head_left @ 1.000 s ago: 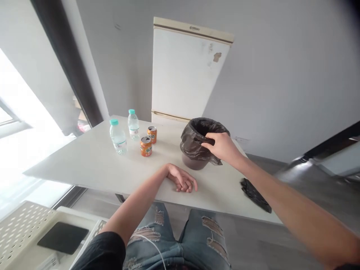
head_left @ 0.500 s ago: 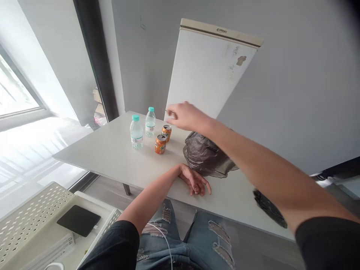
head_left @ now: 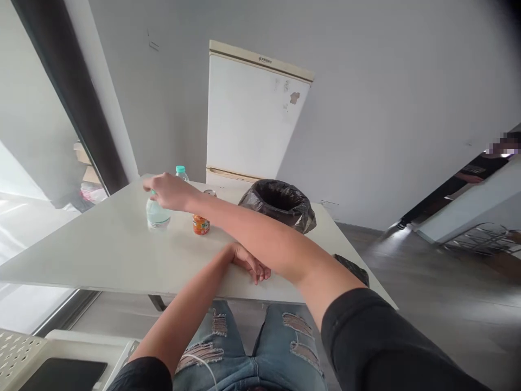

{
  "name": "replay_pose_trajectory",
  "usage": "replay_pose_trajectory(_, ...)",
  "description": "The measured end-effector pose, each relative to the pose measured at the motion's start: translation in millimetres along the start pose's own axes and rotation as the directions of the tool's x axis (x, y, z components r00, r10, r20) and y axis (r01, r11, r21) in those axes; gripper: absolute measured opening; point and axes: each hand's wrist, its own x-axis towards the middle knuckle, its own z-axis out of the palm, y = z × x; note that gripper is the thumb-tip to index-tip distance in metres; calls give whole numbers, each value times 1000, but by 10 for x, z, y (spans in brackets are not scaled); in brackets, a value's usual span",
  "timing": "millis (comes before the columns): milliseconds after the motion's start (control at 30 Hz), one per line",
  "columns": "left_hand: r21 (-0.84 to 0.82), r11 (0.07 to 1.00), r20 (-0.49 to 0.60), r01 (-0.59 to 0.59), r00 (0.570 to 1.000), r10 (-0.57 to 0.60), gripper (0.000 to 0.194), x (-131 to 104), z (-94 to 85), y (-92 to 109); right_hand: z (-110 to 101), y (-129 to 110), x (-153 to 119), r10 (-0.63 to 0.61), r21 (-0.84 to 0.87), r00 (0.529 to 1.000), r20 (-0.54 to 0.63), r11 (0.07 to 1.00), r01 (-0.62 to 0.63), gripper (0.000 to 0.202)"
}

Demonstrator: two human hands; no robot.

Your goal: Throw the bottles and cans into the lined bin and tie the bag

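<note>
Right hand (head_left: 171,191) at front bottle (head_left: 158,220) — left hand (head_left: 249,262) rests.

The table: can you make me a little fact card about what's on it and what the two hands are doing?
Place: white table, fridge behind it
Right hand: at the top of the nearer bottle; whether it grips is unclear
Left hand: lying on the table, fingers loosely curled
Farther bottle: green cap showing, lower part hidden
Nearer can: orange, upright
Farther can: only the top shows past the arm
Black bag: mouth open upward
Black bundle: near the table's right edge
</note>
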Motion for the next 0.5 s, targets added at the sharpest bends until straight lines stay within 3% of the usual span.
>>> replay_pose_trajectory(67,-54,995,116,83,990,-76,40,28,-42,-4,-373,22,-417,27,25,981,-190,999,-22,10)
replay_pose_trajectory(133,-111,985,196,133,975,-110,49,45,-78,-20,-851,95,-928,69,9,923,-379,997,-71,12)
replay_pose_trajectory(233,-153,978,234,138,967,-100,51,59,-114,-32,-1534,289,-1768,175,13,732,-658,975,-222,10)
replay_pose_trajectory(300,-174,972,244,160,963,-114,50,66,-128,-23,-1823,453,-2270,202,31,627,-752,962,-273,13)
replay_pose_trajectory(400,-208,957,234,201,960,-151,52,68,-141,-4,-1932,732,-2752,308,81,586,-750,921,-381,15)
replay_pose_trajectory(500,-212,956,200,202,967,-160,52,64,-148,-3,-1765,1034,-2845,434,133,581,-689,863,-487,25)
